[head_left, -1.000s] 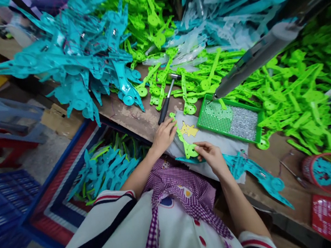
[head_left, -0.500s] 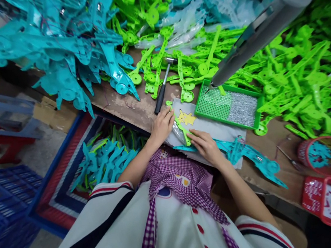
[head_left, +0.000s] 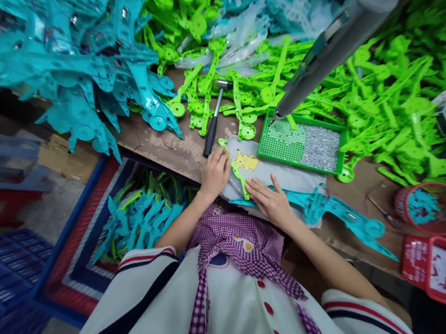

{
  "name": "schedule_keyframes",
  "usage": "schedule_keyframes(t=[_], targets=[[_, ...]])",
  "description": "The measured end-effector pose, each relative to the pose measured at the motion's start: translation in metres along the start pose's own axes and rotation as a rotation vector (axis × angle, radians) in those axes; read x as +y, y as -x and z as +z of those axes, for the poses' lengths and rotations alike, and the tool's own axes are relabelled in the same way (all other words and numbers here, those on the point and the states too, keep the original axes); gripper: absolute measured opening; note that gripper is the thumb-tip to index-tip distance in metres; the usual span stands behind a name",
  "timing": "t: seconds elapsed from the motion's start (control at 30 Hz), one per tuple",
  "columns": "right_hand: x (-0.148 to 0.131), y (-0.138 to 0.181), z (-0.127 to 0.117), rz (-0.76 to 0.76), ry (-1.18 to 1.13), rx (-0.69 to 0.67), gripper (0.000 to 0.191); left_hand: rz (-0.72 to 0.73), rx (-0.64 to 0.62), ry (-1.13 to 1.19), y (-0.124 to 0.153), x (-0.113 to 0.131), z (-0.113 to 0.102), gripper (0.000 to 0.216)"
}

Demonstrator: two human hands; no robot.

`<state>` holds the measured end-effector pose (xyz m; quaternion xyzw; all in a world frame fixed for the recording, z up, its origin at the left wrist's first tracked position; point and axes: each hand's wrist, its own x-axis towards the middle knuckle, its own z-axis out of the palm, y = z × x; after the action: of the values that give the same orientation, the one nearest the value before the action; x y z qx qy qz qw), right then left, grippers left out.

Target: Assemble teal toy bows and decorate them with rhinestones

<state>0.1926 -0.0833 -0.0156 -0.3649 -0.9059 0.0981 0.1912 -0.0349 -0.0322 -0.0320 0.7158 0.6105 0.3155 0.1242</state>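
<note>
A green plastic part (head_left: 239, 178) lies on a grey cloth (head_left: 285, 178) at the near edge of the workbench. My left hand (head_left: 214, 172) rests curled on the part's upper end. My right hand (head_left: 268, 201) lies flat, fingers stretched out, pressing on its lower end and on a teal plastic part (head_left: 334, 213) under it. A yellow cartoon figure (head_left: 245, 160) is printed on the cloth between my hands.
A hammer (head_left: 212, 120) lies just beyond my left hand. A green tray (head_left: 300, 144) of small metal pieces sits right of the cloth. Piles of teal parts (head_left: 72, 61) and green parts (head_left: 381, 99) cover the bench. Red baskets (head_left: 442, 264) stand at right, a crate of parts (head_left: 140, 220) below.
My right hand has let go its pinch on the green part and flattened down onto it. The part now lies flat on the cloth. My left hand has barely moved.
</note>
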Motion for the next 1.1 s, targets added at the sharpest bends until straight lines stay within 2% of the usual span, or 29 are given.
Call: schedule_keyframes(t=[0.2, 0.43, 0.6, 0.8, 0.93, 1.1], targets=[[0.01, 0.004, -0.014, -0.061, -0.092, -0.044, 0.043, -0.009, 0.045, -0.001, 0.011, 0.008, 0.009, 0.035], [0.017, 0.006, -0.018, 0.01, -0.161, -0.125, 0.043, -0.044, 0.008, -0.002, 0.004, 0.011, 0.008, 0.029], [0.021, -0.001, -0.024, -0.022, -0.17, -0.163, 0.039, -0.073, -0.014, -0.018, 0.004, 0.014, 0.007, 0.028], [-0.003, 0.003, -0.031, -0.052, 0.044, -0.04, 0.044, -0.047, 0.01, -0.019, 0.009, 0.012, 0.004, 0.03], [-0.02, 0.016, -0.024, 0.001, 0.113, -0.021, 0.052, -0.025, 0.043, -0.048, 0.01, 0.009, 0.006, 0.029], [-0.013, 0.021, -0.016, 0.07, 0.029, 0.035, 0.053, -0.03, 0.059, -0.036, 0.01, 0.009, 0.009, 0.029]])
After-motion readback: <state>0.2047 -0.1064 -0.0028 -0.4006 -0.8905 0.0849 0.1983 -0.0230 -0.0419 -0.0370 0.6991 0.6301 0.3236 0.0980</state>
